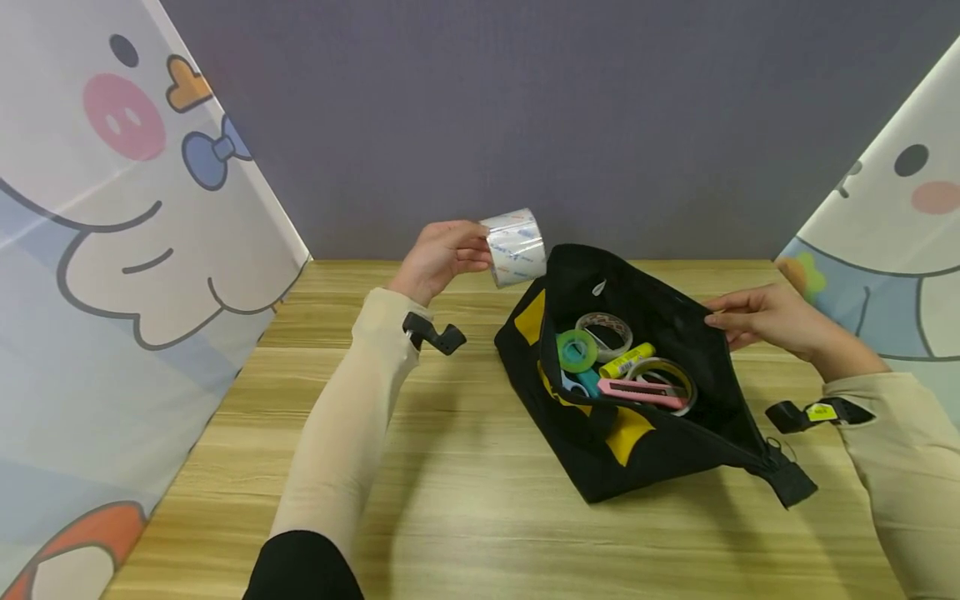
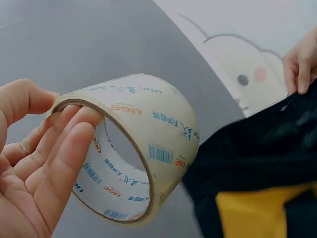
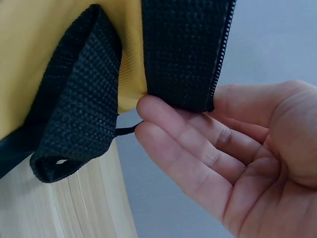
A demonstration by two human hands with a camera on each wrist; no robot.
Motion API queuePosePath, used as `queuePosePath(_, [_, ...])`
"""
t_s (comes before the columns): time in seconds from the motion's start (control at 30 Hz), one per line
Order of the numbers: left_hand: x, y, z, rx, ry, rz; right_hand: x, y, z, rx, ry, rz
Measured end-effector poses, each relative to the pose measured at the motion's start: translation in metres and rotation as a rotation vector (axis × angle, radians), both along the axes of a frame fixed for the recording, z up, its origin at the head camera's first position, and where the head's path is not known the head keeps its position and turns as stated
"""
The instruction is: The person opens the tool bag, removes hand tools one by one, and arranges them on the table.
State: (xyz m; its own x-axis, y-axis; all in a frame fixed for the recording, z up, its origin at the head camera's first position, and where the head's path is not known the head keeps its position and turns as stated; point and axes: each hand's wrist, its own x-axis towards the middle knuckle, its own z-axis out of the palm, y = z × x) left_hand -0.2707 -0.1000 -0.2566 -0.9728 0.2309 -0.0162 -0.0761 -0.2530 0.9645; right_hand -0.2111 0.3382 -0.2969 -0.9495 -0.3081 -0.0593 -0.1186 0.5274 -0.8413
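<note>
A wide roll of clear packing tape [image 1: 516, 248] is up at the far left rim of the bag, its core printed with blue and orange lettering. My left hand [image 1: 452, 252] pinches the tape's edge, thumb outside and fingers inside the ring, as the left wrist view shows. The black and yellow zip bag [image 1: 540, 417] stands with its mouth wide. My right hand [image 1: 765, 321] pinches the bag's right rim beside the zipper [image 3: 225, 49]. Inside lie a green tape roll [image 1: 577, 351], a yellow glue stick [image 1: 627, 361], a pink utility knife [image 1: 643, 392] and two pale tape rolls.
The bag rests on a wood-grain table [image 1: 465, 517]. Behind it rises a grey panel [image 1: 480, 125], with cartoon-printed panels [image 1: 150, 250] at both sides. A black strap loop [image 3: 79, 104] hangs from the bag's outside near my right fingers.
</note>
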Motion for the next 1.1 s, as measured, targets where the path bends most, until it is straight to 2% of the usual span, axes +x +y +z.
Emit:
queuePosePath(0.23, [-0.004,-0.04,-0.007,0.006,-0.042,0.104,-0.001,-0.003,0.001,0.07,-0.003,-0.003])
queuePosePath(0.47, [-0.006,-0.082,-0.02,-0.005,-0.091,0.195,-0.001,-0.003,-0.001,0.075,-0.007,0.007])
queuePosePath(0.7, [-0.005,-0.123,-0.031,-0.091,-0.152,0.273,-0.002,-0.005,-0.002,0.094,0.006,0.018])
queuePosePath(0.93, [0.0,-0.161,-0.037,-0.3,-0.162,0.248,-0.001,-0.004,-0.002,0.097,0.008,0.024])
queuePosePath(1.1, [0.001,-0.182,-0.043,-0.394,-0.182,0.228,0.0,-0.003,-0.004,0.095,0.006,0.028])
